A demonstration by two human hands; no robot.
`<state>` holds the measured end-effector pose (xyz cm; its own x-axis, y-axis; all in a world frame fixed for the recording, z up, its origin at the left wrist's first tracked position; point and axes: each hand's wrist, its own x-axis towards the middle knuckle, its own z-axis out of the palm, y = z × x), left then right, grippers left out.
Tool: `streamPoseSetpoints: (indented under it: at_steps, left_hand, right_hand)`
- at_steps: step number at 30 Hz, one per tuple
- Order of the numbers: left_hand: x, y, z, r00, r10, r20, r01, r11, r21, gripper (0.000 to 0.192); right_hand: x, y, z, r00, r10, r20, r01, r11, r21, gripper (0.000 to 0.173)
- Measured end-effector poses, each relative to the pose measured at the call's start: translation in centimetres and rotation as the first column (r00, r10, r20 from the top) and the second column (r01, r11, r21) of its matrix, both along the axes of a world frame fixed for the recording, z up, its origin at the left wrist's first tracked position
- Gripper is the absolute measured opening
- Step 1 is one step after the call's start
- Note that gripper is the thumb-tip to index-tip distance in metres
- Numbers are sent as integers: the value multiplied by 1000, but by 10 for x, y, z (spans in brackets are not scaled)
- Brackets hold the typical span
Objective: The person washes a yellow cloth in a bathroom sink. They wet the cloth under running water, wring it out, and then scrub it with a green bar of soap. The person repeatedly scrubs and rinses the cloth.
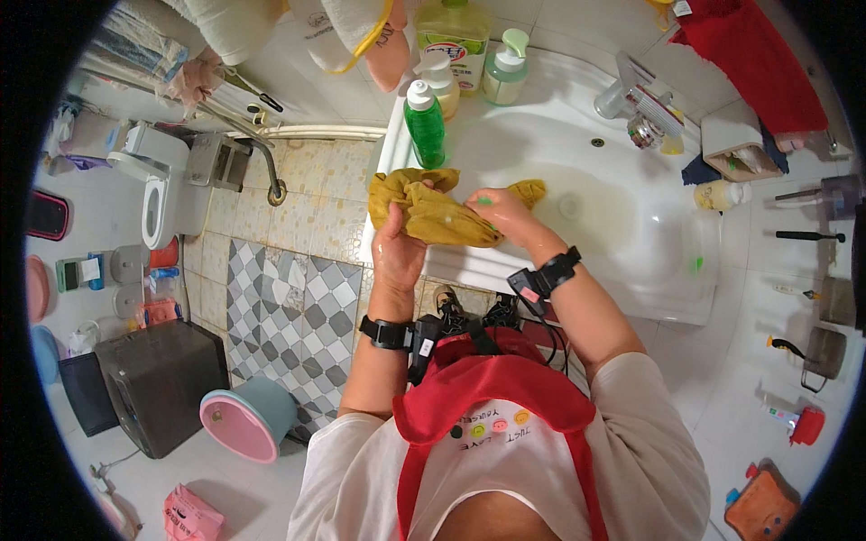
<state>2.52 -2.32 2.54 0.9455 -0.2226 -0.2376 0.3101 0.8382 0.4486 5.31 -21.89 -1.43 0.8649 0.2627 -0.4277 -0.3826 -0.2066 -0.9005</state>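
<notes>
A wet mustard-yellow cloth [446, 215] is bunched over the near left rim of a white bathtub [473, 270]. My left hand [400, 253] holds its left part from below, thumb up against the fabric. My right hand [504, 215] is closed at the cloth's right side, with a small bright green thing, partly hidden by the fingers, showing in it. A tail of the cloth sticks out beyond the right hand, over the tub. Shallow cloudy water lies around the drain plug [568, 206]. A green bottle with a white cap [425, 125] stands just behind the cloth.
Pump bottles [506, 67] and a large yellow-green detergent bottle [453, 44] stand at the tub's back left corner. A metal faucet [646, 128] is at the back right. A pink-and-blue bucket [247, 416] and a dark cabinet-like box [162, 385] are on the left.
</notes>
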Motion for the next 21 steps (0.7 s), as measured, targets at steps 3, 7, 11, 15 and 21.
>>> streamPoseSetpoints:
  at_steps: [3, 7, 11, 15, 21]
  left_hand:
    - [0, 7, -10, 1000, 16, 6, -17, 899, 438, 46]
    - [1, 3, -18, 999, -43, 26, 8, 656, 755, 52]
    - [7, -14, -11, 997, -30, -69, 38, 991, 125, 63]
    - [0, -36, -8, 999, -35, -41, 25, 972, -233, 56]
    - [-14, -46, -17, 938, -37, -344, -2, 994, -111, 41]
  right_hand:
    - [1, -17, 21, 988, -8, -156, 34, 985, 167, 17]
    - [1, -13, 58, 971, -205, -124, 237, 897, 372, 14]
    - [-37, 44, 67, 853, 63, 517, -64, 998, -16, 17]
    - [-53, 62, 49, 594, 111, 796, -71, 994, -86, 15]
    - [-7, 64, 23, 497, -32, 867, 296, 946, -134, 14]
